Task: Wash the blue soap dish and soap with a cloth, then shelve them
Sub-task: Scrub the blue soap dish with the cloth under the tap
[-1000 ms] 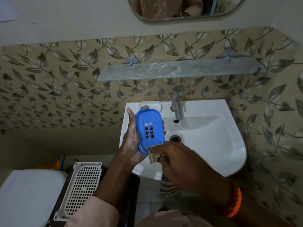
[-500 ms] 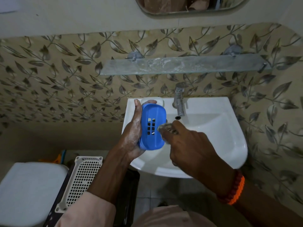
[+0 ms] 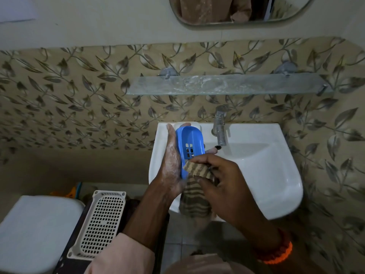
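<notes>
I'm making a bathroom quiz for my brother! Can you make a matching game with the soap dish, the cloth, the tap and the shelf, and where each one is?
Things:
1. blue soap dish
2. striped cloth
3. tap
4. glass shelf

Places:
A. on the wall above the sink
B. held in the left hand
C. at the sink's back edge
D. gripped by the right hand

Pairs: 1-B, 2-D, 3-C, 4-A

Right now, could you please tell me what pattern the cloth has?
The cloth has tan and dark brown stripes, seen in the head view.
</notes>
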